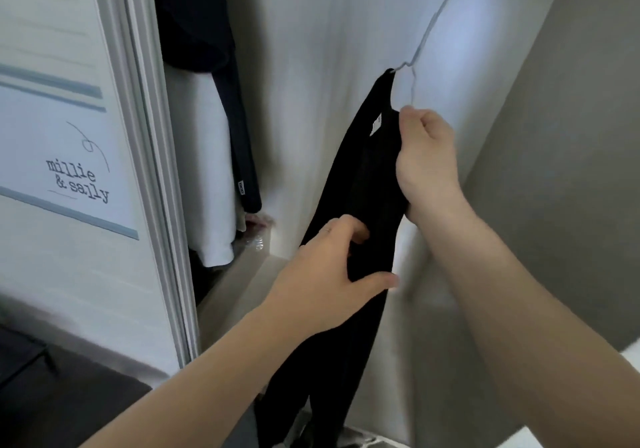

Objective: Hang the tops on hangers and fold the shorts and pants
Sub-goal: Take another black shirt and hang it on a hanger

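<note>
Two hands on one black top (367,177): left hand (332,267) pinches mid-body fabric between thumb and curled fingers, right hand (426,163) grips the collar higher up. One shoulder sits on a wire hanger (420,46). Further back, a dark garment (201,32) and a white garment (207,170) hang in the closet.

Dim, cool, soft light is brightest on the pale wall (460,49) just right of the black top (363,177), with a small bright patch at floor level to its left. The top is so dark its folds vanish. Above it the wire hanger (429,28) is smeared; left of it the door frame (145,157) blurs and bows.
</note>
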Motion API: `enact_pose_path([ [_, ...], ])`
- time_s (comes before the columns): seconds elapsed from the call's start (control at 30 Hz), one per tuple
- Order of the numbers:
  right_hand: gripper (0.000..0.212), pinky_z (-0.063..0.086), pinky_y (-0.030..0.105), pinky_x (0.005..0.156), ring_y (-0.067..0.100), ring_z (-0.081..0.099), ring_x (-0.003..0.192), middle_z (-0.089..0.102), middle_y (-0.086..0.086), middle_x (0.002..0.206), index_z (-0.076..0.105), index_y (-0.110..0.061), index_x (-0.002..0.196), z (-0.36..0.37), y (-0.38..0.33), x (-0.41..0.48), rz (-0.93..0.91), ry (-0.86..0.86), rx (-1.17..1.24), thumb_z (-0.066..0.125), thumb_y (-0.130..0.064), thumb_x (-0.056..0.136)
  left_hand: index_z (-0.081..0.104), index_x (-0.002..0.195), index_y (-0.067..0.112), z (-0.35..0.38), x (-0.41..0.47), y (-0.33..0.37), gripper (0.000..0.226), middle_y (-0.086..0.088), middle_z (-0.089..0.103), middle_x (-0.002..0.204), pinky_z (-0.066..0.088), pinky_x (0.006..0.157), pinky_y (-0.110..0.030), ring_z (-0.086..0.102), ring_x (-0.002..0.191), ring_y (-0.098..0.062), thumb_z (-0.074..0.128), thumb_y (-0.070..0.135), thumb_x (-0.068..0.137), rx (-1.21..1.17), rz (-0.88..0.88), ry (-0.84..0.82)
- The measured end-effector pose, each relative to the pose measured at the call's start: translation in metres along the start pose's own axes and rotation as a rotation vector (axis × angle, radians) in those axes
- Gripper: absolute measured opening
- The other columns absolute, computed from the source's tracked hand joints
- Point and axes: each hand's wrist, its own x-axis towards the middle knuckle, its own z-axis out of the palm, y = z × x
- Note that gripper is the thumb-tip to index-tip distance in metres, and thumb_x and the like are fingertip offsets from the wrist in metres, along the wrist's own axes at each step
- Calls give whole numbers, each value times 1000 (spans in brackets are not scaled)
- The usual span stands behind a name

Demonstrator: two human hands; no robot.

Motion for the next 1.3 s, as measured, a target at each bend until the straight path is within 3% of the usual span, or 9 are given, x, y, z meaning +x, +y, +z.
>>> enact_pose_path([
  [0.13,35,32,21,49,13,35,56,35,-5,61,31,-18,69,31,-39,64,-109,-35,24,43,-22,103,43,87,22,-30,58,18,35,9,48,84,52,69,-40,55,75,-17,67,47,89,265,67,141],
  [0.27,39,29,26,54,17,33,62,32,-3,64,26,-22,67,55,-80,130,-233,-53,36,42,-20,103,46,86,18,-66,116,29,28,8,49,76,50,62,-36,56,71,-21,59,40,96,378,93,218],
  [0.47,45,18,19,38,5,21,37,23,-6,58,21,-21,64,78,-145,227,-410,-5,-4,41,-16,104,41,89,20,-128,203,55,23,2,54,72,48,55,-34,58,64,-22,50,38,101,597,76,326],
  [0.6,43,20,30,50,16,25,53,26,-3,61,24,-20,64,87,-187,286,-437,16,-28,43,-16,102,34,87,22,-169,251,81,24,2,48,72,34,49,-31,47,58,-16,47,35,103,700,82,431],
  [0.77,44,26,30,52,21,35,58,36,0,60,33,-17,61,96,-214,350,-467,48,-81,49,-21,102,33,94,22,-200,290,99,19,3,45,73,38,58,-34,45,58,-18,44,34,104,815,119,510],
  [0.87,45,34,31,65,25,43,67,41,4,61,35,-15,60,104,-218,378,-469,48,-116,51,-21,102,31,96,23,-210,303,104,18,5,41,71,37,62,-34,45,63,-23,43,33,104,880,140,522],
  [0.97,36,40,34,68,27,52,74,51,10,71,43,-12,65,112,-215,396,-402,38,-96,54,-19,98,27,94,23,-216,309,106,20,5,38,70,34,64,-35,42,65,-26,41,33,105,932,140,507],
  [1.13,15,51,38,69,38,68,90,62,18,92,58,1,93,127,-196,408,-258,-68,-86,57,-14,96,28,94,22,-220,306,104,20,-7,61,97,31,66,-35,53,78,-34,42,33,105,981,103,447],
  [1.3,14,47,31,62,35,67,85,64,21,96,60,-1,95,132,-185,390,-259,-179,-134,62,-15,94,27,96,23,-223,301,90,19,-9,65,101,31,67,-35,62,89,-37,42,31,105,1025,55,390],
])
